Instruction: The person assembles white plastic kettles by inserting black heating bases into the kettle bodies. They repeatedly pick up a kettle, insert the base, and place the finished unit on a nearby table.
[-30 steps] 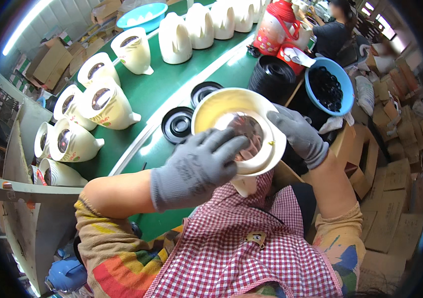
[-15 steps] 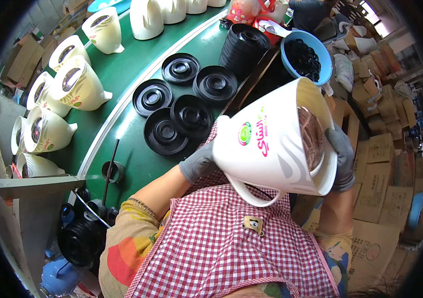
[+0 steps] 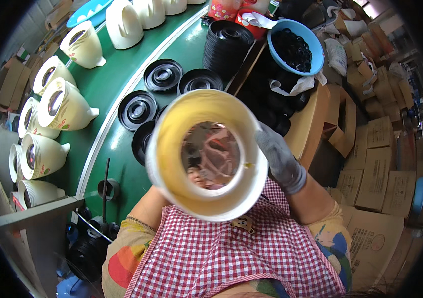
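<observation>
A white vacuum jug [image 3: 251, 198] is held up before my apron, its wide opening turned towards me. Inside its yellowish wall a round mirror-like surface [image 3: 211, 154], ringed in white, gives pinkish reflections. My right hand [image 3: 282, 158], in a grey glove, grips the jug's right side near the rim; its fingertips are partly hidden. Behind the jug runs my left forearm [image 3: 148, 206]; the left hand itself is hidden there. Beyond the jug, black ring-shaped plastic parts [image 3: 138, 110] lie on the green table [image 3: 103, 94], close to a tall stack of similar black parts [image 3: 227, 49].
Several cream jugs [image 3: 67, 107] lie or stand along the table's left side, past a white rail [image 3: 103, 130]. At the right a blue basin [image 3: 316, 47] holds small black rings. Cardboard boxes [image 3: 378, 164] are piled farther right. A metal post [image 3: 37, 211] stands left.
The jug has moved left and turned, so its opening now faces me; its printed side and handle no longer show. My left hand has gone out of sight behind it.
</observation>
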{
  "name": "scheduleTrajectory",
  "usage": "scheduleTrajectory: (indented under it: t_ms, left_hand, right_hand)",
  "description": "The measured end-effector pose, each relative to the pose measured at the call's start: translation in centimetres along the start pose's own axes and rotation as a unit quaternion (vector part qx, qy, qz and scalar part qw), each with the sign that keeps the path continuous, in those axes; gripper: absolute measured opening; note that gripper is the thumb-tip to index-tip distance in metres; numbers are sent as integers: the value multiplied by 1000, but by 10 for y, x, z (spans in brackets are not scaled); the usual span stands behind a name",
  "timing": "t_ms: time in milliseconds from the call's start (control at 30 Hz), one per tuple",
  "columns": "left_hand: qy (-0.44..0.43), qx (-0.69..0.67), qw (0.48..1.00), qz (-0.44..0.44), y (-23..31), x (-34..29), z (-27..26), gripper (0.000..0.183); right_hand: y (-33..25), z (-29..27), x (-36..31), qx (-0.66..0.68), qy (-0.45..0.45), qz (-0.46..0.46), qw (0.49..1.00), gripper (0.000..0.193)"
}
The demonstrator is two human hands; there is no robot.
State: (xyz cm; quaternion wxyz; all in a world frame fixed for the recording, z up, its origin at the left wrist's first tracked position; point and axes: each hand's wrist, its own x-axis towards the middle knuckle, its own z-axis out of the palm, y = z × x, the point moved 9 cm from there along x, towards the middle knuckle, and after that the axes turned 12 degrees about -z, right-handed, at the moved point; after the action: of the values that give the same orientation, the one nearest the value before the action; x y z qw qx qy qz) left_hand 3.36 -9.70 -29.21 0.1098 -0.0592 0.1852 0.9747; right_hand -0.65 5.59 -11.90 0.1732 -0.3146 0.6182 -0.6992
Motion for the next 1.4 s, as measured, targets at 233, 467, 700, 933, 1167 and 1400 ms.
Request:
scheduleTrajectory:
  t_ms: [233, 467, 700, 933, 1167, 1400]
  left_hand:
    - [72, 17, 994, 76, 75, -49, -17, 64]
    - [155, 45, 979, 127, 105, -105, -36, 64]
    - [158, 79, 975, 136, 119, -97, -32, 64]
    - [137, 132, 977, 102, 119, -80, -2, 65]
    - [66, 161, 983, -62, 107, -49, 24, 73]
    - [128, 207, 949, -198, 124, -33, -11, 94]
  right_hand:
    - [199, -123, 113, -290, 126, 142, 938, 82]
    - [317, -143, 154, -405, 80, 233, 880, 55]
    - [232, -160, 124, -243, 225, 127, 935, 33]
    - [228, -142, -21, 365, 179, 110, 907, 34]
    - [201, -84, -102, 555, 173, 165, 797, 45]
    - [207, -59, -99, 505, 153, 111, 842, 50]
